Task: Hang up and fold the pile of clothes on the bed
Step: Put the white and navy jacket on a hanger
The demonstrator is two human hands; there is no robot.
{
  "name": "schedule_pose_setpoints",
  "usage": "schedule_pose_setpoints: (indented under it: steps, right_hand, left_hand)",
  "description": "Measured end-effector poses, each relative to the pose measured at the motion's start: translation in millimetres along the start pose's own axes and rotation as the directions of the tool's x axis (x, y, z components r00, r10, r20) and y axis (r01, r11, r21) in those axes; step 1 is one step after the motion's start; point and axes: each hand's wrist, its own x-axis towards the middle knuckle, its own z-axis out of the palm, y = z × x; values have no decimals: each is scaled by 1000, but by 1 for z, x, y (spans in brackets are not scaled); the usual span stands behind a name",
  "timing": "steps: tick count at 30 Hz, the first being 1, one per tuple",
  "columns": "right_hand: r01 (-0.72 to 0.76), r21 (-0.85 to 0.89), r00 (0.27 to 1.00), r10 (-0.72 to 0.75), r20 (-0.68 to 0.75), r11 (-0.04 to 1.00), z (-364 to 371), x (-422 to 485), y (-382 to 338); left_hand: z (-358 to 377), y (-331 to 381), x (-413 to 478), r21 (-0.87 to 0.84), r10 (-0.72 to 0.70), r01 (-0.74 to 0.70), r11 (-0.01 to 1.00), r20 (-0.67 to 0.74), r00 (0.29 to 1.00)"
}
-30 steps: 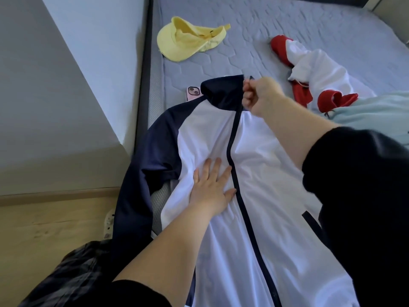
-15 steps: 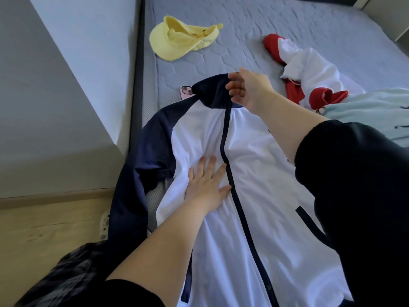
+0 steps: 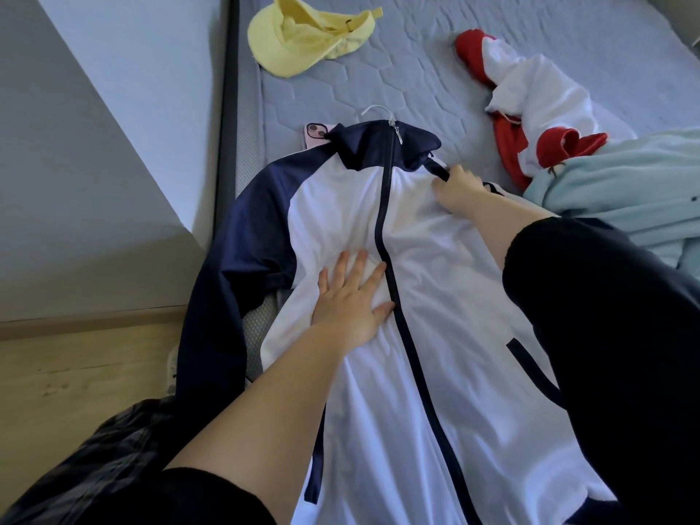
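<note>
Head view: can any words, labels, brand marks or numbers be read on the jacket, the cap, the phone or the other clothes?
No text can be read anywhere in this view.
jacket: no print or label shows; any mark on the zip pull is too small to tell.
yellow cap: blank as seen.
phone: only its camera corner shows, no logo.
red and white garment and light blue garment: none.

Left hand [image 3: 350, 301] flat, palm down, fingers spread, bare forearm stretched forward, right hand [image 3: 460, 191] further ahead, fingers curled, pinching the jacket [image 3: 447, 289] at its shoulder
</note>
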Motion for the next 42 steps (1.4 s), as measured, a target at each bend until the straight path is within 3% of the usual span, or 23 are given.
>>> schedule_pose_setpoints:
  steps: [5, 12, 14, 16, 18, 21, 23, 24, 28, 32, 37, 40, 42]
  right_hand:
    - [-42, 142, 995, 54, -85, 989, -2, 7, -3]
    - [89, 145, 957, -45, -285, 985, -8, -26, -14]
    - [128, 188, 946, -63, -318, 974, -15, -42, -16]
    - [195, 214, 920, -103, -378, 957, -27, -58, -23]
    - [276, 246, 887, -148, -437, 929, -45, -73, -31]
    - [376, 258, 837, -206, -507, 890, -75, -99, -46]
    - [438, 276, 800, -231, -553, 855, -96, -118, -56]
    - [466, 290, 786, -241, -569, 836, -106, -128, -63]
    - [587, 307, 721, -313, -618, 749, -144, -173, -102]
    - [709, 295, 626, -379, -681, 641, -187, -229, -153]
    - [826, 358, 524, -360, -772, 435, -236, -306, -218]
    - [867, 378, 487, -386, -784, 325, -263, -350, -252]
    - [890, 383, 452, -373, -810, 248, -278, -380, -275]
  left_hand:
    - [-1, 1, 0, 11, -1, 1, 1000, 10, 1000]
    - [-28, 13, -9, 63, 30, -31, 998, 3, 1000]
    - [-44, 17, -18, -7, 33, -33, 999, -27, 999]
    - [-69, 21, -30, -210, 24, -63, 976, -186, 982]
    - [-104, 24, -44, -332, -49, -115, 936, -448, 893]
    - [-168, 23, -64, -304, -189, -98, 948, -781, 595]
    - [-210, 17, -76, -286, -253, -19, 958, -875, 412]
    - [-230, 13, -83, -302, -286, 14, 953, -887, 364]
    - [-300, -3, -123, -360, -405, 186, 914, -826, 393]
    - [-369, -14, -188, -209, -319, 289, 934, -854, 411]
    - [-469, -17, -285, -152, -312, 372, 916, -852, 420]
    - [-519, -8, -346, -81, -264, 442, 893, -890, 371]
    - [-545, 1, -381, -50, -199, 481, 875, -944, 263]
